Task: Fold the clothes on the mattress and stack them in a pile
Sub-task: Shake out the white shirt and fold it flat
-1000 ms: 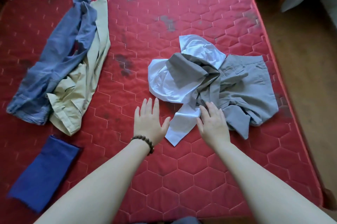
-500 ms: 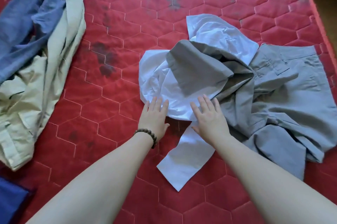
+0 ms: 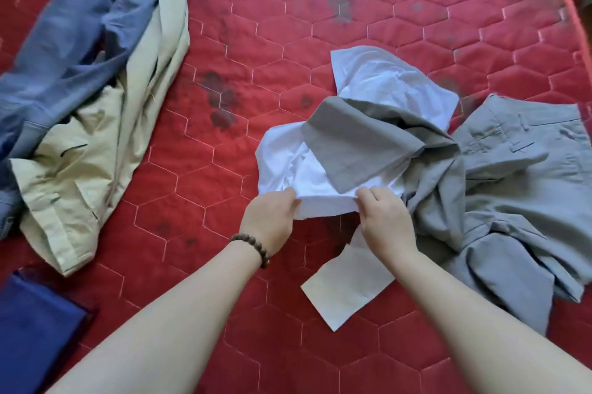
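A red quilted mattress [image 3: 288,41], stitched in hexagons and marked with dark stains, carries all the clothes. At its left edge a blue garment [image 3: 80,28] lies crumpled, its long axis running from the near left up toward the far middle, partly overlapping a cream garment [image 3: 89,162] that stretches the same way beside it. On the right, grey trousers [image 3: 512,188] sprawl with the waistband toward the far right and one leg flopped over the white shirt [image 3: 378,86]. The shirt sits bunched in the middle right, a flat sleeve or strip trailing toward the near edge under the right wrist. A folded dark blue cloth [image 3: 35,329] lies flat at the near left corner, well apart from the shirt. The left hand [image 3: 270,220], with a beaded bracelet [image 3: 253,246] at its wrist, and the right hand [image 3: 386,220] each pinch the shirt's near edge, close together.
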`<move>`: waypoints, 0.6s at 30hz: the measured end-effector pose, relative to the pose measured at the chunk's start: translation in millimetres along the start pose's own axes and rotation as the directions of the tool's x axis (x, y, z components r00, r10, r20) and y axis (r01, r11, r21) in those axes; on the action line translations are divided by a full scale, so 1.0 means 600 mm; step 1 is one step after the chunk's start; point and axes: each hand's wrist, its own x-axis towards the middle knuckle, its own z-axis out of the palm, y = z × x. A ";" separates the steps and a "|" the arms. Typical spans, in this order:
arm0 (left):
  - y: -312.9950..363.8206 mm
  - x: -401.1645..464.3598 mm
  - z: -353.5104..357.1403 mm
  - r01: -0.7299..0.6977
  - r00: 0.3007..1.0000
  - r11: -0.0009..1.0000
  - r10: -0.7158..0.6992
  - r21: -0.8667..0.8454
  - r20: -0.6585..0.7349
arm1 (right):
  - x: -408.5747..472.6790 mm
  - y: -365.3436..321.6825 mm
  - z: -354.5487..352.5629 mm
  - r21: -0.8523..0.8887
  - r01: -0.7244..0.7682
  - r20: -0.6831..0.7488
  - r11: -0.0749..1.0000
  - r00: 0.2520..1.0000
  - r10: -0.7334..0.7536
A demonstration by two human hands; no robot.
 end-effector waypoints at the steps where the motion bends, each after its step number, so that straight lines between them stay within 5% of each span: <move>1: 0.002 -0.010 -0.024 0.003 1.000 0.999 -0.004 -0.035 -0.022 | 0.002 -0.015 -0.022 0.036 -0.019 0.008 0.999 1.000 0.019; 8: 0.072 -0.057 -0.274 -0.054 0.969 0.998 0.047 -0.023 -0.242 | 0.043 -0.114 -0.247 0.264 -0.049 -0.025 0.963 0.998 0.057; 18: 0.208 -0.130 -0.688 -0.204 0.829 0.975 0.219 0.087 -0.515 | 0.082 -0.260 -0.675 0.413 0.146 -0.275 0.899 0.961 -0.030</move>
